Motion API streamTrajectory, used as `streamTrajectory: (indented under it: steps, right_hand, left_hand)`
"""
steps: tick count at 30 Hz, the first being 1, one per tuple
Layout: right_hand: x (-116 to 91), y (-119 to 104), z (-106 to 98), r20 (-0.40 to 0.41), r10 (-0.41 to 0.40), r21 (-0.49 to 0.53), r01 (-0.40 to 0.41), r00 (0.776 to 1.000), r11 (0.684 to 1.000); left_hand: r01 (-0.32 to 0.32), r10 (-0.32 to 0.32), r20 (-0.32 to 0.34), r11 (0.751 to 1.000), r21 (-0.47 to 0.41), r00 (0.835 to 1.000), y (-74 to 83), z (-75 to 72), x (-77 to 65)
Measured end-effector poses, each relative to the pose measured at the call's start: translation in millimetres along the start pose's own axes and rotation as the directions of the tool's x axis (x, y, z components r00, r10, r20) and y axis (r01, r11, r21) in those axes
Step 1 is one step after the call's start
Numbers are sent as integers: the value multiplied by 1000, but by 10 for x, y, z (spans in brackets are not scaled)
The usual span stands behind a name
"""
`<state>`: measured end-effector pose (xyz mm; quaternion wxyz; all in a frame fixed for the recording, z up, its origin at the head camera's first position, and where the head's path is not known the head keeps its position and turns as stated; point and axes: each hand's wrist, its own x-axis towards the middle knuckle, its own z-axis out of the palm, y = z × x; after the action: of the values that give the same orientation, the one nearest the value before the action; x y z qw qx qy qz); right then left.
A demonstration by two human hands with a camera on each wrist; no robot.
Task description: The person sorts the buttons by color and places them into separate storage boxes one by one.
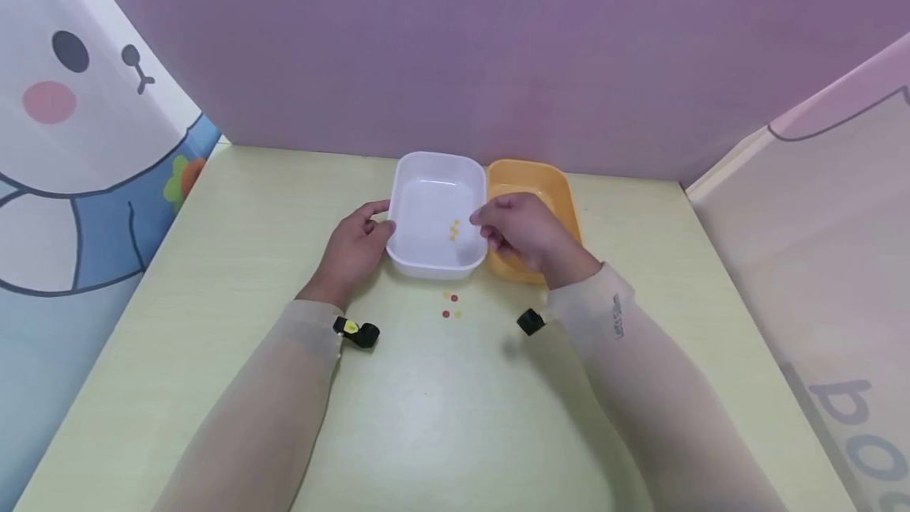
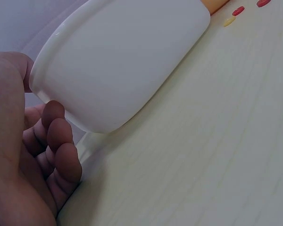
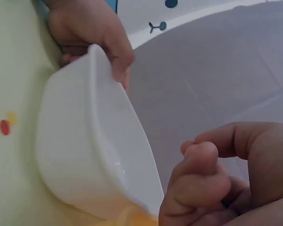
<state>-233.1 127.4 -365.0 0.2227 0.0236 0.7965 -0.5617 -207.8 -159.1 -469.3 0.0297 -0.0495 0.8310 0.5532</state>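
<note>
My left hand (image 1: 353, 250) holds the left side of a white plastic tub (image 1: 437, 200), thumb at the rim and fingers along the outer wall. Several small yellow discs (image 1: 454, 230) lie inside this tub. Over its right rim hovers my right hand (image 1: 526, 231), thumb and forefinger tips together and the other fingers curled; in the right wrist view no object shows between the fingertips (image 3: 203, 157). An orange tub (image 1: 529, 172) stands against the white one, partly hidden under the right hand. In front of the tubs, two red discs (image 1: 445, 314) and two yellow discs (image 1: 458, 314) lie loose.
Both tubs stand at the back of a pale wood-look table (image 1: 426, 401), close to a purple panel (image 1: 455, 46). A cartoon-printed panel (image 1: 99, 156) borders the left side, and a pale panel (image 1: 817, 259) borders the right. Black wrist cameras sit on both sleeves.
</note>
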Motion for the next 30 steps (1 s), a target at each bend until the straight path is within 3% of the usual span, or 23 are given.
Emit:
streamTrajectory:
  steps: [10, 18, 23, 30]
  right_hand:
    - [-355, 267, 147, 90, -119, -165, 133, 989, 977]
    - [-488, 506, 272, 147, -176, -212, 204, 973, 956]
    - [-481, 662, 353, 150, -157, -250, 191, 976, 949]
    - [-474, 768, 453, 89, -107, -358, 132, 990, 924]
  left_hand:
    - [2, -2, -17, 1000, 2, 1000, -62, -64, 23]
    - [11, -11, -16, 1000, -19, 1000, -63, -62, 20]
    - [4, -5, -24, 1000, -17, 1000, -73, -69, 18]
    - [1, -1, -22, 1000, -12, 1000, -83, -88, 3]
